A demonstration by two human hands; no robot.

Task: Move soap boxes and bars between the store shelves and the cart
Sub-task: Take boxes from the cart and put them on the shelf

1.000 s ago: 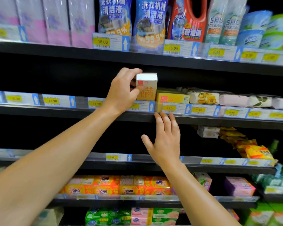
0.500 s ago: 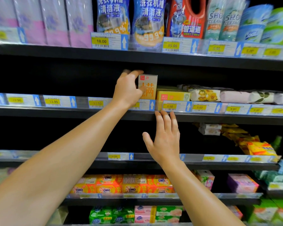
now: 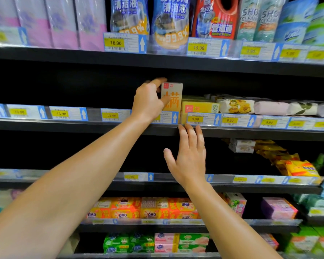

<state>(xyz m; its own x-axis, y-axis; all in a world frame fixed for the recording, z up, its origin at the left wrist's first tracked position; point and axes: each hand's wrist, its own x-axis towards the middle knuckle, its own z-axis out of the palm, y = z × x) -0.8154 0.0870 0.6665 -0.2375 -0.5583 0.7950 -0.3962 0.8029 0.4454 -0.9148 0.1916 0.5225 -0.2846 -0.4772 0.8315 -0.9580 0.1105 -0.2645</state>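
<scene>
A cream and orange soap box (image 3: 173, 98) stands upright on the second shelf (image 3: 64, 126), behind the price rail. My left hand (image 3: 149, 101) grips its left side, index finger over the top edge and thumb on its front face. To its right lies a flat yellow soap box (image 3: 199, 107), then wrapped soap bars (image 3: 236, 106). My right hand (image 3: 189, 156) is open below, its straight fingertips touching the front edge of that shelf. No cart is in view.
Bottles and refill pouches (image 3: 168, 23) fill the top shelf. Yellow packs (image 3: 299, 168) lie on the third shelf at the right. Orange OMO soap packs (image 3: 150, 210) and green and pink packs (image 3: 155, 243) sit on the lower shelves. The second shelf is dark left of the box.
My left hand has lowered the soap box from a tilted, raised pose until it stands upright on the second shelf. My right hand has stayed at the shelf edge.
</scene>
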